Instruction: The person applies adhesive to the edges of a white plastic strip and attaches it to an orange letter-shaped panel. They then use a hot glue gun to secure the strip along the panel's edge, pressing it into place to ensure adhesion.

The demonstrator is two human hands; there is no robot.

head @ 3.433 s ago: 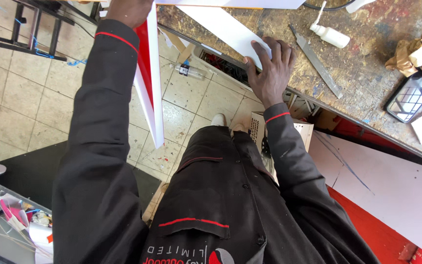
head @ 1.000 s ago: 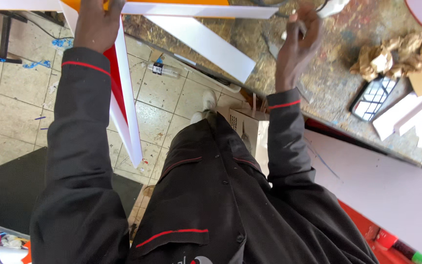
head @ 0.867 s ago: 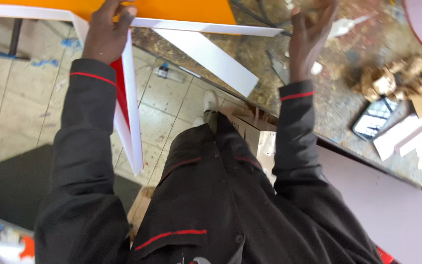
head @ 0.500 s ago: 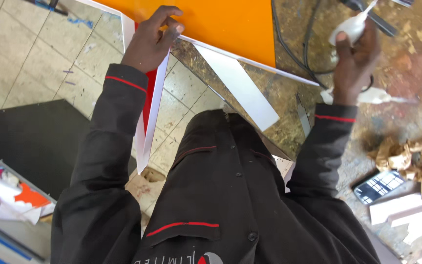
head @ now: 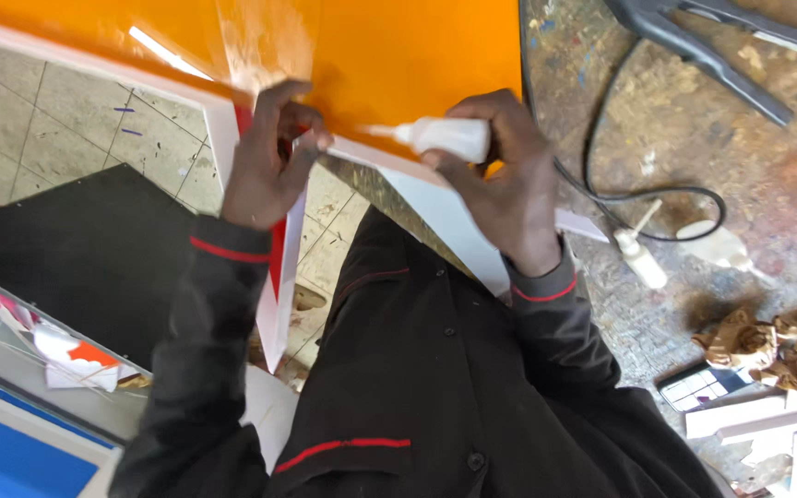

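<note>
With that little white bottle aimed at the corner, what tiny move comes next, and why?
Probably squeeze: the right hand holds the white glue bottle with its nozzle pointing at the corner joint where the left hand pinches the white strip against the orange panel.

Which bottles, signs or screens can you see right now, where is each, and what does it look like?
Glue bottle: small, white, nozzle pointing left, held in the right hand.
Sign panel: large orange sheet with white edge, top; left hand grips its corner.
Second bottle: white, lying on the workbench.
Calculator-like device: dark, lower right.
</note>
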